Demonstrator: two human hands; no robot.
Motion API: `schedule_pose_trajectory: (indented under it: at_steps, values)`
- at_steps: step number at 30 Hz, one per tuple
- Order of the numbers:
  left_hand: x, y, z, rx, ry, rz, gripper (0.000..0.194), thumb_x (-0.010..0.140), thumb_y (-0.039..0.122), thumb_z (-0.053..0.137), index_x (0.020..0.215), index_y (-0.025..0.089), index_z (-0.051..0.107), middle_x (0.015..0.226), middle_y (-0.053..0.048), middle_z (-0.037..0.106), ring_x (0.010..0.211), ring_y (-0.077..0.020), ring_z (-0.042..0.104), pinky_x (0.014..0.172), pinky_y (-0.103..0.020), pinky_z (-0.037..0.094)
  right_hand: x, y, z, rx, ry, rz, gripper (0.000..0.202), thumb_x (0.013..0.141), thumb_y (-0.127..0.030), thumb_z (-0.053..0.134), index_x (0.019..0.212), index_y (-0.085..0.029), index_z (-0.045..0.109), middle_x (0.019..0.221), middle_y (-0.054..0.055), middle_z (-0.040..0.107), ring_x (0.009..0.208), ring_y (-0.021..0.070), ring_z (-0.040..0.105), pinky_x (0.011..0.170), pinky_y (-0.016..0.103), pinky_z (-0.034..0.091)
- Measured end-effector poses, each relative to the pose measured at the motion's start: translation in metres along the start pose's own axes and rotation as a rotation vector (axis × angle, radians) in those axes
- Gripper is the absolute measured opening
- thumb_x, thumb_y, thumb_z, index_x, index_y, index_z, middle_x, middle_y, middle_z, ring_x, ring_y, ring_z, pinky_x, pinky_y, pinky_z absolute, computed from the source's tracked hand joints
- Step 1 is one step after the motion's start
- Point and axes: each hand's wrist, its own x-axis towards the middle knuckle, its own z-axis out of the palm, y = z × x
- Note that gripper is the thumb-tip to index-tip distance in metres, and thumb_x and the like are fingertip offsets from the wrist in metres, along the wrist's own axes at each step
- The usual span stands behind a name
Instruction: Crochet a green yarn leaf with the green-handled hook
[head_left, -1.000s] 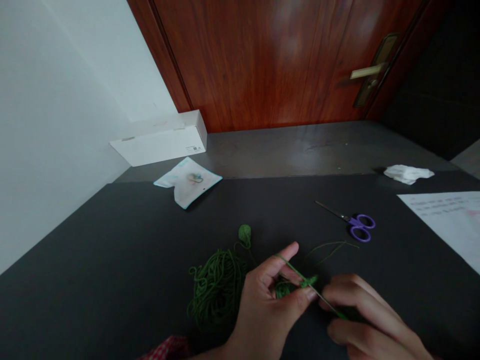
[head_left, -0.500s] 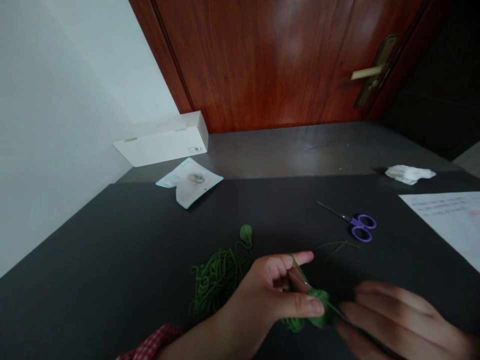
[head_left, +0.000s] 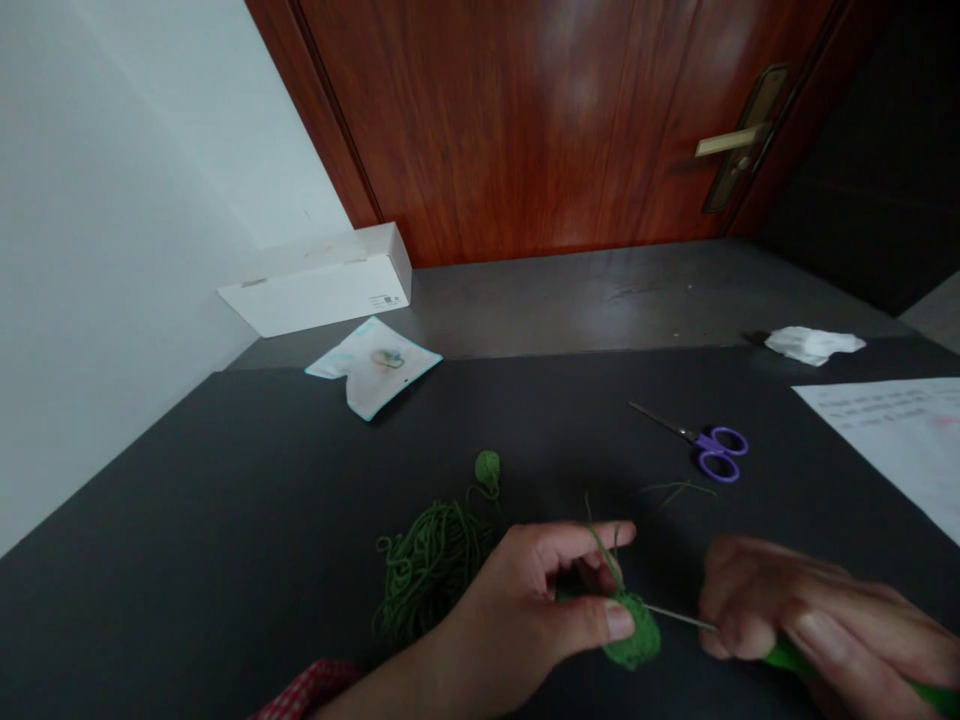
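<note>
My left hand [head_left: 547, 590] pinches a small green crocheted piece [head_left: 634, 632] between thumb and fingers, its index finger stretched out with a strand of green yarn beside it. My right hand [head_left: 810, 610] is closed round the green handle of a thin metal hook [head_left: 681, 617], whose shaft reaches to the right side of the piece. The hook's tip is hidden at the piece. Left of my left hand lies a loose heap of green yarn [head_left: 431, 565]. A small green leaf-shaped piece [head_left: 487, 469] lies just above the heap.
Purple-handled scissors [head_left: 709, 445] and yarn snippets [head_left: 681, 488] lie beyond my hands. Farther out are a white packet [head_left: 379, 368], a white box [head_left: 322, 295], a crumpled tissue [head_left: 814, 344] and a printed sheet [head_left: 892, 420] at the right.
My right hand has closed more tightly round the hook, and its green handle now shows. The yarn strand near my left index finger looks looser, with an end standing up.
</note>
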Motion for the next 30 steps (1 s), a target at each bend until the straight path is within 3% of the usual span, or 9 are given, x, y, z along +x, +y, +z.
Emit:
schedule_pose_trajectory:
  at_steps: [3, 6, 9, 11, 14, 21, 24, 30]
  values:
    - [0.003, -0.003, -0.005, -0.203, -0.13, -0.129, 0.048, 0.064, 0.016, 0.076, 0.111, 0.022, 0.069, 0.082, 0.001, 0.061, 0.072, -0.0101, 0.053, 0.072, -0.024, 0.039, 0.005, -0.001, 0.009, 0.292, 0.161, 0.232, 0.041, 0.095, -0.042, 0.041, 0.074, -0.025, 0.071, 0.063, 0.003, 0.066, 0.06, 0.0186, 0.059, 0.056, 0.03, 0.046]
    - [0.006, -0.006, -0.008, -0.347, -0.254, -0.187, 0.048, 0.061, 0.015, 0.077, 0.108, 0.019, 0.071, 0.081, 0.0, 0.06, 0.072, -0.0091, 0.052, 0.072, -0.023, 0.039, 0.012, -0.005, 0.018, 0.562, 0.228, 0.435, 0.042, 0.093, -0.042, 0.045, 0.065, -0.023, 0.07, 0.056, 0.002, 0.062, 0.055, 0.0154, 0.055, 0.053, 0.026, 0.043]
    - [0.008, -0.009, -0.007, -0.408, -0.227, -0.167, 0.048, 0.06, 0.015, 0.079, 0.107, 0.017, 0.071, 0.083, -0.001, 0.059, 0.074, -0.0084, 0.053, 0.072, -0.022, 0.038, 0.021, -0.007, 0.024, 0.698, 0.29, 0.635, 0.04, 0.089, -0.043, 0.052, 0.06, -0.02, 0.067, 0.054, 0.0, 0.057, 0.053, 0.0136, 0.05, 0.053, 0.025, 0.043]
    - [0.008, -0.01, -0.005, -0.408, -0.167, -0.136, 0.048, 0.062, 0.015, 0.079, 0.11, 0.018, 0.07, 0.084, 0.0, 0.059, 0.073, -0.0073, 0.052, 0.07, -0.021, 0.038, 0.024, -0.007, 0.026, 0.746, 0.334, 0.693, 0.036, 0.086, -0.043, 0.057, 0.06, -0.019, 0.066, 0.056, 0.0, 0.057, 0.053, 0.0127, 0.049, 0.053, 0.024, 0.043]
    - [0.008, -0.012, -0.002, -0.409, -0.12, -0.094, 0.046, 0.066, 0.016, 0.078, 0.111, 0.019, 0.069, 0.083, 0.0, 0.059, 0.073, -0.0073, 0.053, 0.07, -0.021, 0.039, 0.024, -0.005, 0.028, 0.813, 0.362, 0.725, 0.033, 0.085, -0.042, 0.061, 0.062, -0.019, 0.067, 0.059, 0.0, 0.057, 0.056, 0.0126, 0.05, 0.057, 0.024, 0.045]
    - [0.009, -0.023, 0.001, -0.381, -0.109, -0.101, 0.042, 0.068, 0.016, 0.073, 0.11, 0.02, 0.07, 0.083, -0.001, 0.062, 0.077, -0.0121, 0.06, 0.078, -0.029, 0.041, 0.02, -0.001, 0.028, 0.813, 0.269, 0.687, 0.041, 0.094, -0.042, 0.048, 0.067, -0.019, 0.068, 0.063, 0.002, 0.062, 0.062, 0.0136, 0.053, 0.062, 0.023, 0.045]
    - [0.01, -0.024, 0.001, -0.418, -0.163, -0.086, 0.044, 0.069, 0.018, 0.071, 0.113, 0.017, 0.068, 0.082, -0.001, 0.059, 0.074, -0.0137, 0.061, 0.081, -0.036, 0.043, 0.02, -0.002, 0.028, 0.756, 0.268, 0.63, 0.041, 0.093, -0.044, 0.047, 0.067, -0.019, 0.068, 0.062, 0.002, 0.063, 0.063, 0.0152, 0.056, 0.059, 0.025, 0.045]
    - [0.011, -0.021, 0.001, -0.394, -0.274, -0.11, 0.038, 0.066, 0.019, 0.072, 0.103, 0.01, 0.07, 0.072, 0.001, 0.053, 0.062, -0.0083, 0.052, 0.077, -0.036, 0.046, 0.015, -0.003, 0.02, 0.587, 0.191, 0.418, 0.04, 0.093, -0.043, 0.047, 0.07, -0.021, 0.072, 0.063, 0.004, 0.067, 0.059, 0.0151, 0.058, 0.054, 0.025, 0.047]
